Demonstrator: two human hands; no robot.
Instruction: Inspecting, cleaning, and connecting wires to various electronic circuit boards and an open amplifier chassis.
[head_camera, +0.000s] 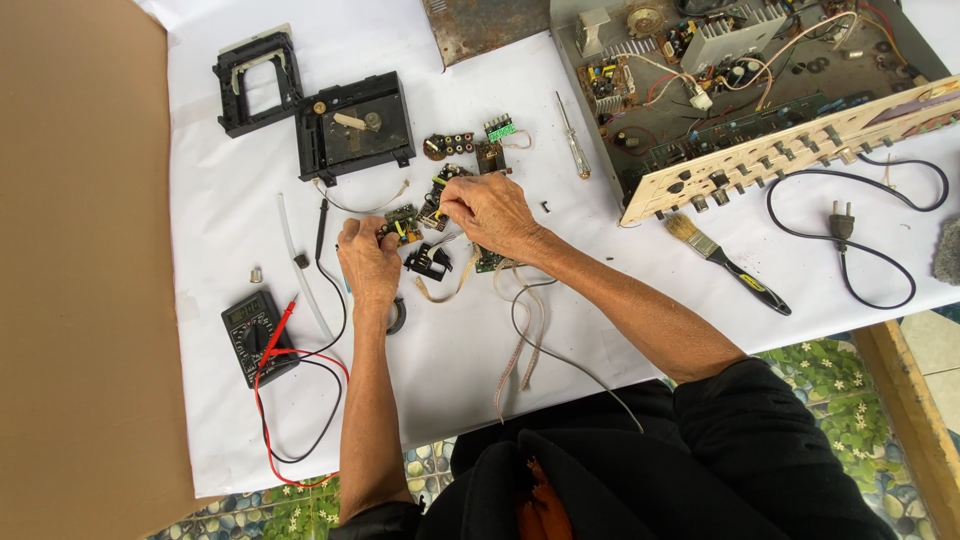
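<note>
My left hand (368, 262) holds a small green circuit board (404, 220) with yellow parts against the white sheet. My right hand (490, 208) pinches a small component at the top of that board, near another small board (436, 207). A black plastic part (428, 260) lies just right of my left hand. Flat ribbon wires (522, 330) trail from under my right wrist toward me.
A black multimeter (252, 336) with red and black leads lies at the left. Two black plastic frames (352, 125) sit at the back. A screwdriver (573, 148), a paintbrush (722, 258), a power cord (842, 228) and an open amplifier chassis (740, 90) fill the right.
</note>
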